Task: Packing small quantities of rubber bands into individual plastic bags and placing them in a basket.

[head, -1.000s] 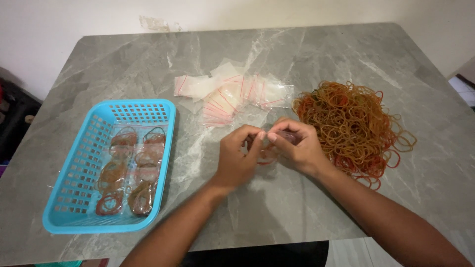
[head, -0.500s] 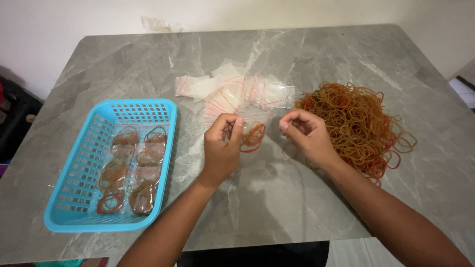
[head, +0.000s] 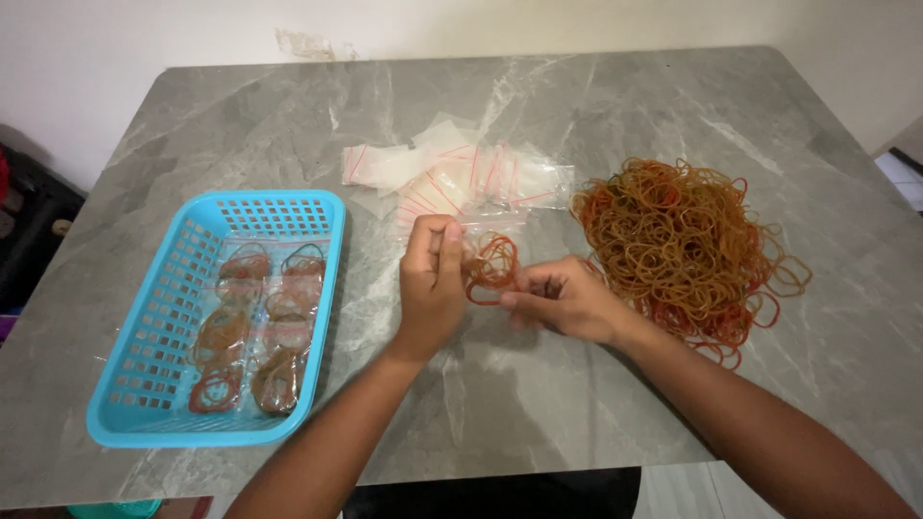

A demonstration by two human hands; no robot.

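1. Left hand (head: 433, 288): raised just above the table's middle, fingers closed in a pinch on the top edge of a small clear bag (head: 490, 252) with a red seal strip.
2. Bag: held between the two hands at the centre of the view; a bundle of bands (head: 492, 269), red and tan, is seen through its clear film. Whether the seal is pressed shut cannot be told.
3. Right hand (head: 567, 300): placed at 3 o'clock of the left hand, just beside it; fingers curled, tips closed at the bag's lower edge, touching the bundle.
4. Pile (head: 687, 245) of loose rubber bands, orange, tan and red: laid on the table at 2 o'clock of the right hand, its near edge touched by the wrist.
5. Stack of empty bags (head: 452, 178), clear with red strips: fanned out at 12 o'clock of the hands, near the held bag.
6. Basket (head: 154, 317), blue plastic with slotted walls: set at 9 o'clock of the left hand, well apart from it.
7. Filled bags (head: 255, 327): laid flat inside the basket in two rows, each seen to hold a bundle of bands.
8. Table (head: 538, 423): grey marbled top, on which all items above are carried.
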